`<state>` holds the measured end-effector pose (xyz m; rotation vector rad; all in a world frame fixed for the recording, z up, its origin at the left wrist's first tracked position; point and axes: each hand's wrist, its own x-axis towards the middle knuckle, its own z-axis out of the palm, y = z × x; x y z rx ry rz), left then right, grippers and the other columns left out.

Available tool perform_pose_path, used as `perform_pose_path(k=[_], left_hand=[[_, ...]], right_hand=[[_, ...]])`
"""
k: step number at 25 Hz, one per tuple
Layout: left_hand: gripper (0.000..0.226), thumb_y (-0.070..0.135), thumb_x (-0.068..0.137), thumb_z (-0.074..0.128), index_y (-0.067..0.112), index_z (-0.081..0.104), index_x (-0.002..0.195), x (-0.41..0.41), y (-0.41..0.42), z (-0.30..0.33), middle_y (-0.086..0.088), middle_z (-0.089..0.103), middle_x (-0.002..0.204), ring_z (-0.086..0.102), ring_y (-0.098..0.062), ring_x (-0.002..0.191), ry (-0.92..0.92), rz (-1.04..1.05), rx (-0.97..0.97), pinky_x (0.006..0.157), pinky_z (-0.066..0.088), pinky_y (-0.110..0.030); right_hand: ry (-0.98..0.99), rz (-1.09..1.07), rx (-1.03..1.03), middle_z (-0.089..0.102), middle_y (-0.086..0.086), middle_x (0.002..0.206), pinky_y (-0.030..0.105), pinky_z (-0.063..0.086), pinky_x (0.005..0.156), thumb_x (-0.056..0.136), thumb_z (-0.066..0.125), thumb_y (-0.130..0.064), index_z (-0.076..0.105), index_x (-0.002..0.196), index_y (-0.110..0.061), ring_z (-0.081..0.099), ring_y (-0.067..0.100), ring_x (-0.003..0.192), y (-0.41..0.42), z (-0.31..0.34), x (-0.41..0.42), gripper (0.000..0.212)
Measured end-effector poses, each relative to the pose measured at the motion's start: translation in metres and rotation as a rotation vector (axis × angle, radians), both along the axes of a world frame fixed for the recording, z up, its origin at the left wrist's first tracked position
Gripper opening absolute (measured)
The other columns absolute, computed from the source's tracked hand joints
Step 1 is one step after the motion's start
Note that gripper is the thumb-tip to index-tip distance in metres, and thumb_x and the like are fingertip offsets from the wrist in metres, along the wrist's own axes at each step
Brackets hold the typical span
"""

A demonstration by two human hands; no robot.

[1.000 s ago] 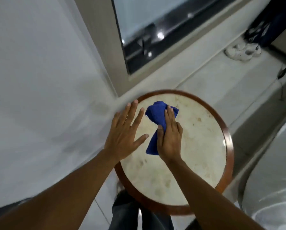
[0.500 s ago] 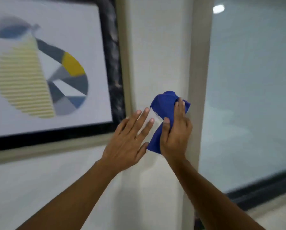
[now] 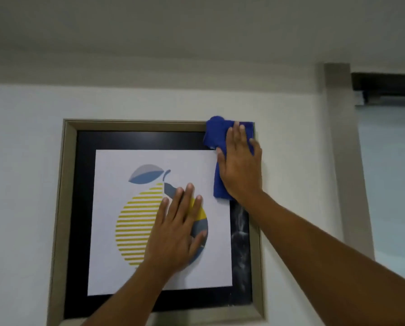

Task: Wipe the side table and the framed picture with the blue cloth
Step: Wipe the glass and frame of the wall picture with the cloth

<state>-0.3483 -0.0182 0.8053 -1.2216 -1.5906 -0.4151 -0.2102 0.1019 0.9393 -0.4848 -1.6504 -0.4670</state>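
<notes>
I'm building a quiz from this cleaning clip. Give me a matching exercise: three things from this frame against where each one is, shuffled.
Things:
1. blue cloth
2. left hand
3. right hand

Places:
A. flat on the fruit print, empty
B. at the framed picture's top right corner
C. pressing the cloth against the picture

Pairs: 1-B, 2-A, 3-C

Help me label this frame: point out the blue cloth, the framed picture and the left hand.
blue cloth point(image 3: 216, 132), head view, upper bunched part.
framed picture point(image 3: 67, 184), head view, left frame rail.
left hand point(image 3: 175, 234), head view, back of hand.
</notes>
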Motion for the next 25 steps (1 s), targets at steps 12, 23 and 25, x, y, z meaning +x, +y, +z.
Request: perform_pose_path(k=[12,23,25], left_hand=[[0.081,0.067,0.095,0.035,0.018,0.025,0.159,-0.018,0.010,-0.010,-0.012,0.016,0.169,0.011,-0.031,0.156,0.086,-0.015,0.030,0.123,0.006,-0.050],[0.078,0.065,0.096,0.029,0.018,0.022,0.158,-0.009,0.012,-0.010,-0.015,0.021,0.167,0.017,-0.035,0.154,0.098,-0.009,0.038,0.121,0.012,-0.053],[0.080,0.066,0.095,0.034,0.019,0.024,0.158,-0.010,0.011,-0.011,-0.013,0.020,0.167,0.016,-0.035,0.154,0.114,-0.003,0.031,0.119,0.014,-0.054]], right_hand=[[-0.207,-0.092,-0.170,0.033,0.015,0.157,0.039,0.013,0.116,0.097,0.016,-0.060,0.037,0.141,-0.001,0.009,0.026,0.151,0.002,-0.211,-0.001,0.076],[-0.020,-0.020,-0.083,0.017,0.010,0.163,0.039,0.015,0.121,0.102,0.028,-0.050,0.018,0.155,-0.008,0.015,0.025,0.151,0.013,-0.028,-0.012,0.069],[0.005,0.044,-0.096,0.021,0.008,0.162,0.038,0.016,0.121,0.101,0.029,-0.049,0.020,0.155,-0.009,0.018,0.024,0.150,0.014,-0.069,-0.012,0.068]])
